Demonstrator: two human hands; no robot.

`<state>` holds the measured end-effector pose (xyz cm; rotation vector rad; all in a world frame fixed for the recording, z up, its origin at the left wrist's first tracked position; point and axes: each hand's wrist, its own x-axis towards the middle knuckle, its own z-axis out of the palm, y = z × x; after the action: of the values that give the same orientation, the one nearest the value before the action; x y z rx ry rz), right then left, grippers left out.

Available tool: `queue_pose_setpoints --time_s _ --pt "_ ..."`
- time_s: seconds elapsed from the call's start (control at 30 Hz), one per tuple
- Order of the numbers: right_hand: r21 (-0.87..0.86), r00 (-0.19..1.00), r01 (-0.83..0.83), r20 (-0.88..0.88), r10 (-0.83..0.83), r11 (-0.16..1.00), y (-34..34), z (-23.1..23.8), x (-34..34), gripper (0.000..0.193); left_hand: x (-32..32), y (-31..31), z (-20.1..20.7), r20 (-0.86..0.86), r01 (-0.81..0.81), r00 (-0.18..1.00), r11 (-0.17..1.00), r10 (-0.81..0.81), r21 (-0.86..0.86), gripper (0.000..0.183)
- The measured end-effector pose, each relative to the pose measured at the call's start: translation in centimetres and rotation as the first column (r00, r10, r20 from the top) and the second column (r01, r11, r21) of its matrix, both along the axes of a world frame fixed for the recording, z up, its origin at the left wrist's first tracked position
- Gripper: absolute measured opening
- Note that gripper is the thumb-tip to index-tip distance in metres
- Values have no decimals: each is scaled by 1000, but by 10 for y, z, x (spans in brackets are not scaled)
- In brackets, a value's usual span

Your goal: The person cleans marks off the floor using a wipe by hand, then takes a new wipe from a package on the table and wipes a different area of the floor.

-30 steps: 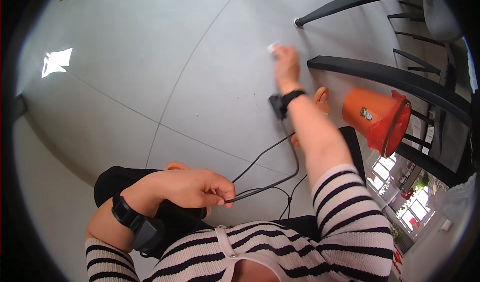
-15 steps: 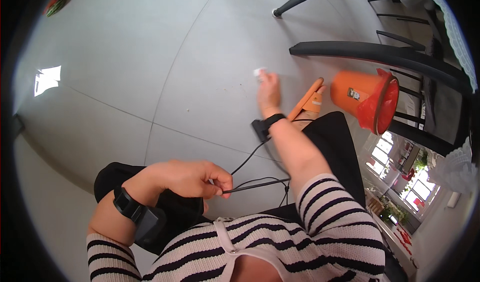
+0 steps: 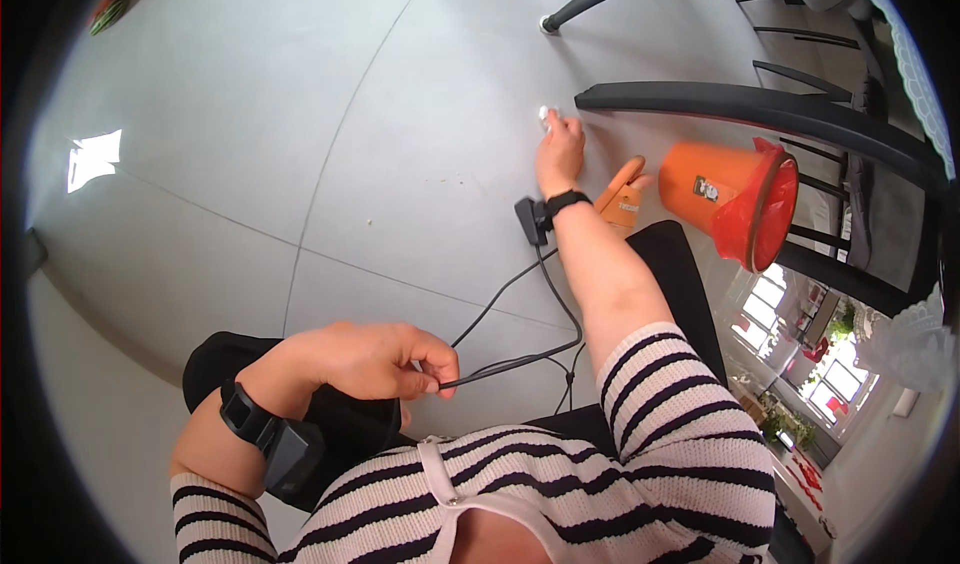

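Down at the grey tiled floor [image 3: 230,164], my right hand [image 3: 560,154] is closed on a small white wad [image 3: 545,114] that looks like crumpled tissue. Most of the wad is hidden by the fingers. My left hand [image 3: 385,359] is held over my lap, its thumb and fingers pinching a black cable [image 3: 500,368]. The cable loops across to the black device [image 3: 530,221] strapped at my right wrist. Some tiny dark specks [image 3: 445,181] and one pale crumb [image 3: 369,223] lie on the floor, left of my right arm.
An orange bin [image 3: 690,179] lined with a red bag [image 3: 738,229] stands to the right. Beside it is my foot in an orange slipper [image 3: 620,204]. Dark furniture legs [image 3: 760,109] reach in from the right, one ending close to my right hand.
My right hand has moved farther away and slightly right across the floor with the white wad, toward the dark leg. The cable's loop has shifted with it; my left hand stays nearly in place.
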<state>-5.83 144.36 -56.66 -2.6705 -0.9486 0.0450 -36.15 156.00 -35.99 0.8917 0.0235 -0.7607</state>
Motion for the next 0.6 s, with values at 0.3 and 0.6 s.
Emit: queue_pose_setpoints --time_s 0.3,0.6 --pt "-168 994 -105 -55 98 980 2 11 24 31 14 6 -4 -83 30 996 1000 -29 1 12" --pt "-170 979 -205 -18 205 964 8 25 34 32 19 3 -5 42 1 999 997 3 -80 12"
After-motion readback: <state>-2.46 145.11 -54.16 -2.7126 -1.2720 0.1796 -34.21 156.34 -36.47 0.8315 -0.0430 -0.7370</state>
